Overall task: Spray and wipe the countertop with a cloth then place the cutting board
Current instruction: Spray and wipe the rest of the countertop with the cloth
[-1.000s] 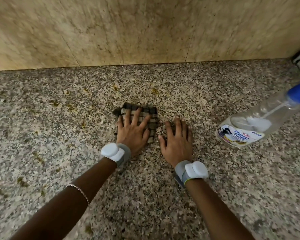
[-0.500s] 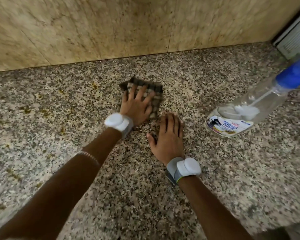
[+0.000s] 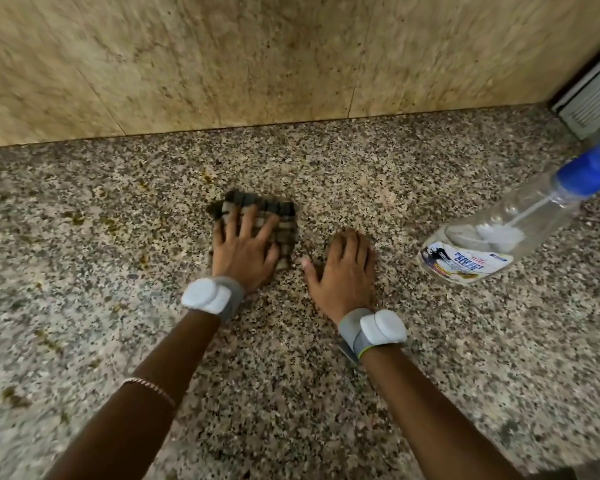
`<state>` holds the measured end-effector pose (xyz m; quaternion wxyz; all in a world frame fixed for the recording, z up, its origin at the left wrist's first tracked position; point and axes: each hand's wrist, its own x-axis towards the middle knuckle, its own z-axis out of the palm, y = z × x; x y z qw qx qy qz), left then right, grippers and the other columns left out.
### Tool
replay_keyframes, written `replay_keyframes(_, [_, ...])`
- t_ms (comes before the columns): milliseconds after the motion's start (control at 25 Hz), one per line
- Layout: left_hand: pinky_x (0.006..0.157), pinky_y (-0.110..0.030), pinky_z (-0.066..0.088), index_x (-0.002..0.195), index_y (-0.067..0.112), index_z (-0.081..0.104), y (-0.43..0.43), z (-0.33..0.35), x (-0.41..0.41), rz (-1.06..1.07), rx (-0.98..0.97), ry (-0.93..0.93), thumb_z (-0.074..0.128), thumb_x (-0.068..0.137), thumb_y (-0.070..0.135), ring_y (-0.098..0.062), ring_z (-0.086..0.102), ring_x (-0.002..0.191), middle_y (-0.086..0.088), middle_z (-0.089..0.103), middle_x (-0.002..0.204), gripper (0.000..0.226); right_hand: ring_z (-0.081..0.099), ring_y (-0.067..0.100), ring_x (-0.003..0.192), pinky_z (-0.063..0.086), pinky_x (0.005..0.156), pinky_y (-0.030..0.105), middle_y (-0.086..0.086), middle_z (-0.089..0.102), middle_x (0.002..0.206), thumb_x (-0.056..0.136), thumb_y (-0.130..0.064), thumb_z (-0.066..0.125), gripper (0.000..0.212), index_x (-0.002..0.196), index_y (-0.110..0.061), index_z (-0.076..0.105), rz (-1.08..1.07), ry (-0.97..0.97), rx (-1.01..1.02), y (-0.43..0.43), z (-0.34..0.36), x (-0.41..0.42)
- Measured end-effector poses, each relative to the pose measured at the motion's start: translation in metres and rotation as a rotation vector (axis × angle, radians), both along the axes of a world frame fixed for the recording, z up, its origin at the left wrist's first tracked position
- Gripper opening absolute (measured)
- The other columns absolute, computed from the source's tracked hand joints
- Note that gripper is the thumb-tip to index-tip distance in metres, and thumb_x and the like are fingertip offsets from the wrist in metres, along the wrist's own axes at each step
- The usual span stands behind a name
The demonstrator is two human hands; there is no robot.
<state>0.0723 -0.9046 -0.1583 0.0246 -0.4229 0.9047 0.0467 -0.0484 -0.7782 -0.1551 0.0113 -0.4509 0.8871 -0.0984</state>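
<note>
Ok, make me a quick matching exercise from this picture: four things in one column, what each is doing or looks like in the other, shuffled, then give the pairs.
Column one:
1. checked cloth
2. spray bottle
3. left hand
4. right hand

Column two:
A. rests flat on the bare countertop
B. has a blue top
C. presses down on the cloth
D. lies partly under spread fingers

Pairs: 1-D, 2-B, 3-C, 4-A.
</note>
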Motion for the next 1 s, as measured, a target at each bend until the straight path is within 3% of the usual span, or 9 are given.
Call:
replay_keyframes(160, [0.112, -0.065, 0.002, 0.147, 0.039, 0.012, -0.074, 0.001, 0.012, 0.153, 0.01, -0.025, 0.015, 0.086, 0.057, -0.046, -0.002, 0.142, -0.006, 0.007, 0.159, 0.063, 0.024, 0.042, 0.138, 0.02, 0.11, 0.058, 0.021, 0.028, 0.15, 0.089, -0.054, 0.038, 0.07, 0.139, -0.006, 0.037, 0.081, 0.005, 0.055, -0.027, -0.002, -0.002])
replay_keyframes(320, [0.112, -0.065, 0.003, 0.148, 0.037, 0.012, -0.141, 0.002, -0.003, 0.305, 0.025, -0.02, 0.025, 0.094, 0.053, -0.05, -0.003, 0.141, -0.007, 0.006, 0.159, 0.058, 0.027, 0.041, 0.137, 0.023, 0.109, 0.058, 0.02, 0.03, 0.149, 0.086, -0.056, 0.028, 0.072, 0.139, -0.007, 0.039, 0.07, 0.03, 0.069, -0.029, -0.009, -0.004])
replay_keyframes(400, [0.112, -0.066, 0.003, 0.149, 0.036, 0.01, -0.135, 0.007, -0.032, 0.262, 0.011, -0.036, 0.023, 0.094, 0.053, -0.052, -0.003, 0.139, -0.008, 0.005, 0.159, 0.058, 0.026, 0.04, 0.137, 0.022, 0.109, 0.058, 0.02, 0.031, 0.149, 0.086, -0.056, 0.026, 0.073, 0.139, -0.008, 0.038, 0.081, 0.029, 0.081, -0.03, -0.01, -0.003])
replay_keyframes(600, [0.113, -0.063, 0.003, 0.148, 0.039, 0.01, -0.075, 0.009, -0.121, -0.118, 0.066, -0.043, 0.024, 0.094, 0.052, -0.049, -0.004, 0.141, -0.005, 0.005, 0.159, 0.057, 0.033, 0.039, 0.135, 0.027, 0.107, 0.058, 0.02, 0.038, 0.145, 0.084, -0.057, 0.028, 0.073, 0.135, -0.007, 0.045, 0.058, 0.018, 0.043, -0.031, -0.012, -0.004])
replay_keyframes(680, [0.113, -0.063, 0.001, 0.148, 0.038, 0.009, -0.1, 0.006, -0.093, -0.04, 0.016, -0.034, 0.023, 0.094, 0.051, -0.048, -0.004, 0.141, -0.005, 0.005, 0.159, 0.057, 0.031, 0.039, 0.136, 0.025, 0.108, 0.057, 0.019, 0.037, 0.146, 0.084, -0.057, 0.028, 0.073, 0.136, -0.008, 0.043, 0.061, 0.013, 0.03, -0.03, -0.011, -0.006])
replay_keyframes(840, [0.113, -0.063, 0.0, 0.149, 0.035, 0.008, -0.159, 0.008, -0.026, 0.363, 0.071, 0.018, 0.025, 0.095, 0.049, -0.048, -0.006, 0.141, -0.007, 0.001, 0.16, 0.058, 0.018, 0.036, 0.142, 0.014, 0.113, 0.055, 0.016, 0.024, 0.153, 0.087, -0.058, 0.029, 0.073, 0.143, -0.01, 0.032, 0.081, -0.014, 0.071, -0.03, -0.01, -0.006])
replay_keyframes(920, [0.113, -0.063, -0.001, 0.149, 0.034, 0.009, -0.138, 0.009, -0.037, 0.34, 0.065, 0.0, 0.026, 0.095, 0.048, -0.049, -0.007, 0.141, -0.008, 0.002, 0.159, 0.058, 0.016, 0.037, 0.142, 0.011, 0.113, 0.055, 0.016, 0.021, 0.154, 0.087, -0.058, 0.031, 0.074, 0.143, -0.01, 0.03, 0.078, -0.02, 0.07, -0.031, -0.01, -0.007])
replay_keyframes(1000, [0.113, -0.063, 0.0, 0.149, 0.035, 0.006, -0.089, 0.007, -0.049, 0.171, 0.042, -0.016, 0.023, 0.096, 0.048, -0.049, -0.007, 0.141, -0.007, 0.002, 0.159, 0.058, 0.015, 0.037, 0.142, 0.01, 0.113, 0.055, 0.017, 0.019, 0.154, 0.088, -0.056, 0.035, 0.073, 0.144, -0.01, 0.029, 0.085, -0.035, 0.075, -0.03, -0.008, -0.006])
